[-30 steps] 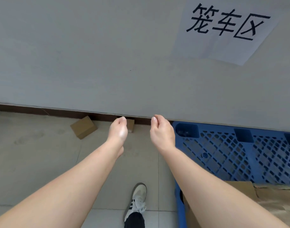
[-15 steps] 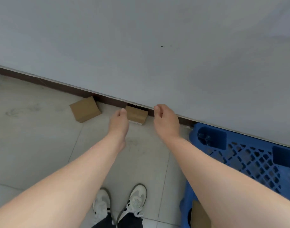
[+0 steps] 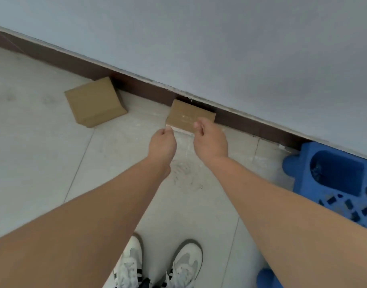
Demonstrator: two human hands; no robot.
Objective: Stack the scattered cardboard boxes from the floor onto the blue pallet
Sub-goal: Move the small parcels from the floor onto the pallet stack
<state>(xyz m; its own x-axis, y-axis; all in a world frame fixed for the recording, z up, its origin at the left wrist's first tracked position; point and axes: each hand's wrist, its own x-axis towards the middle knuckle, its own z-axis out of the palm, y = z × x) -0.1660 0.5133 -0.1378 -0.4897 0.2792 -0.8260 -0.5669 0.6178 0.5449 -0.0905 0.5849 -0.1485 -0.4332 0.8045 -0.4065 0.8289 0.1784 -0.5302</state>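
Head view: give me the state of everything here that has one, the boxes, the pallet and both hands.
left box: closed, on the floor, a corner at the baseboard, untouched.
right box: closed, on the floor against the baseboard, not lifted.
pallet: on the floor beside the wall.
left hand: loosely curled, holding nothing, near the right box.
right hand: loosely curled, holding nothing; fingertips overlap the right box, contact unclear.
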